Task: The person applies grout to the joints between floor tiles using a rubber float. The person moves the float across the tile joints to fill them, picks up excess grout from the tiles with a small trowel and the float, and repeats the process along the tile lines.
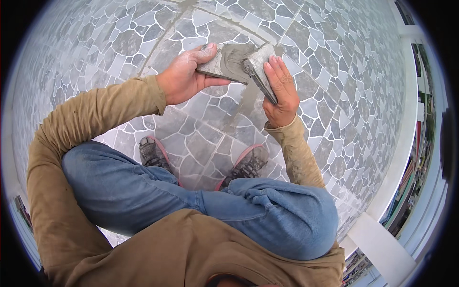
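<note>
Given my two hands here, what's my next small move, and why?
Probably draw the rough grey rectangular slab in your right hand across the ridged grey paste: its edge seems to touch the paste smeared on the flat grey slab in your left hand.

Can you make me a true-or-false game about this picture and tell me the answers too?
1. The left hand holds a flat gray piece. True.
2. The right hand is empty. False: it holds another gray piece.
3. Gray paste is spread on the left hand's piece. True.
4. The jeans are red. False: they are blue.
5. The person's feet are bare. False: there are shoes on them.
</note>
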Demonstrator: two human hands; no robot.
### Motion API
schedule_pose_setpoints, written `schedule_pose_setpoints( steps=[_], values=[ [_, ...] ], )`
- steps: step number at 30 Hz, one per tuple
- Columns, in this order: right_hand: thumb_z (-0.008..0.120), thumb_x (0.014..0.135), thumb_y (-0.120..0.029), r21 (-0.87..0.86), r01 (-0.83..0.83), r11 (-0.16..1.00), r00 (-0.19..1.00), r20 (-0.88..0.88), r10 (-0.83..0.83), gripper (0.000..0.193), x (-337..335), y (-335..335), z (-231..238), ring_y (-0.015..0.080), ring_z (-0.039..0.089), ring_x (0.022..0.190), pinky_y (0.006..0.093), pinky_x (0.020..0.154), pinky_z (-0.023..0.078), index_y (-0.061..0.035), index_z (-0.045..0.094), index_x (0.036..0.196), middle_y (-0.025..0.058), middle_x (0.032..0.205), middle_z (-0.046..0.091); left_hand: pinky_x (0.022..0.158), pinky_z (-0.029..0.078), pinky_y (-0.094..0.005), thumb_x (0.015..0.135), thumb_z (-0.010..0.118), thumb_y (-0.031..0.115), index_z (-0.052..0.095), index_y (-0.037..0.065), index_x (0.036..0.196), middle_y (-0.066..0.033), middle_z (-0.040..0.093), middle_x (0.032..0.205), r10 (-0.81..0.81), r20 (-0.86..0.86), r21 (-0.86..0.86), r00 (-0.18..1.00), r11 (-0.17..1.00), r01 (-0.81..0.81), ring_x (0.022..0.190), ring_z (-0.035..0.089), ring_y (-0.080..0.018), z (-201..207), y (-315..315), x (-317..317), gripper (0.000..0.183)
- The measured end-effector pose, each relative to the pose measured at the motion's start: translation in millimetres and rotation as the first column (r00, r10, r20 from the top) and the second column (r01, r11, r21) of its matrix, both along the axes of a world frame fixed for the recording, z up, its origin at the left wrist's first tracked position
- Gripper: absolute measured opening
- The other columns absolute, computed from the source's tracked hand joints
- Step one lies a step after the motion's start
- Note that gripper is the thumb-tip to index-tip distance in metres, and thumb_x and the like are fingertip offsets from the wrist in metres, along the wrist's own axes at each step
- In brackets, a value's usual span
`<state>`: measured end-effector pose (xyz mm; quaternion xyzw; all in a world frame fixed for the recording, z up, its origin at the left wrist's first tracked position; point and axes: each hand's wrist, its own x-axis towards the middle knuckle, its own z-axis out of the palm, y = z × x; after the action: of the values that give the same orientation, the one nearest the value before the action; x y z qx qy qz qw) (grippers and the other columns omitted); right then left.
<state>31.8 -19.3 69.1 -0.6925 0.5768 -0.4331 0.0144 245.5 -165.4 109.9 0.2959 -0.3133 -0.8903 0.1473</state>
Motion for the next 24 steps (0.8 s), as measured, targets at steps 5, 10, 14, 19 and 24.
schedule_pose_setpoints(
  steps=[5, 10, 14, 19, 24],
  values=[
    [0.054, 0.062, 0.016, 0.004, 0.143, 0.990, 0.982, -0.130, -0.141, 0.074, -29, -4, -4, 0.0354, 0.049, 0.134, 0.0419, 0.109, 0.043, -0.0080, 0.062, 0.131, 0.0133, 0.137, 0.059, 0.099, 0.055, -0.0373, 0.107, 0.039, 0.035, 0.045, 0.000, 0.136, -0.0138, 0.055, 0.134, 0.000, -0.037, -0.060, 0.999, 0.998, -0.002, 0.121, 0.060, -0.0237, 0, -13, 0, 0.046],
    [0.059, 0.087, -0.008, 0.285, -0.092, 0.954, 0.395, 0.890, -0.228, 0.029, -29, 14, 27, 0.0281, 0.067, 0.098, 0.0446, 0.081, 0.057, 0.0093, 0.064, 0.109, 0.0183, 0.110, 0.066, 0.098, 0.056, -0.0364, 0.107, 0.040, 0.034, 0.046, -0.001, 0.135, -0.0135, 0.056, 0.133, 0.047, -0.012, -0.132, 0.999, 0.990, -0.048, 0.120, 0.060, -0.0232, 4, -24, 3, 0.046],
    [0.057, 0.084, -0.001, 0.102, -0.147, 0.984, 0.128, 0.988, -0.083, 0.028, -16, 9, 33, 0.0252, 0.067, 0.085, 0.0419, 0.077, 0.056, 0.0074, 0.062, 0.110, 0.0144, 0.097, 0.069, 0.097, 0.057, -0.0360, 0.106, 0.042, 0.034, 0.047, 0.000, 0.135, -0.0136, 0.056, 0.133, 0.064, 0.013, -0.148, 0.998, 0.987, -0.062, 0.119, 0.061, -0.0222, 6, -19, -1, 0.044],
    [0.057, 0.081, 0.001, 0.113, -0.167, 0.980, 0.194, 0.978, -0.079, 0.030, -8, 9, 23, 0.0247, 0.066, 0.086, 0.0400, 0.076, 0.055, 0.0080, 0.062, 0.110, 0.0146, 0.097, 0.069, 0.089, 0.059, -0.0321, 0.105, 0.046, 0.035, 0.045, 0.002, 0.133, -0.0115, 0.059, 0.124, 0.021, 0.160, -0.181, 0.987, 0.983, 0.009, 0.108, 0.065, -0.0197, 5, -5, -12, 0.043],
    [0.058, 0.078, 0.001, 0.147, -0.230, 0.962, 0.252, 0.964, -0.087, 0.028, -5, 14, 12, 0.0214, 0.066, 0.081, 0.0345, 0.074, 0.053, 0.0071, 0.064, 0.105, 0.0138, 0.092, 0.069, 0.086, 0.059, -0.0330, 0.104, 0.049, 0.035, 0.045, 0.003, 0.130, -0.0101, 0.059, 0.120, 0.008, 0.295, -0.213, 0.955, 0.975, 0.058, 0.105, 0.066, -0.0206, 8, -2, -5, 0.042]
  ],
)
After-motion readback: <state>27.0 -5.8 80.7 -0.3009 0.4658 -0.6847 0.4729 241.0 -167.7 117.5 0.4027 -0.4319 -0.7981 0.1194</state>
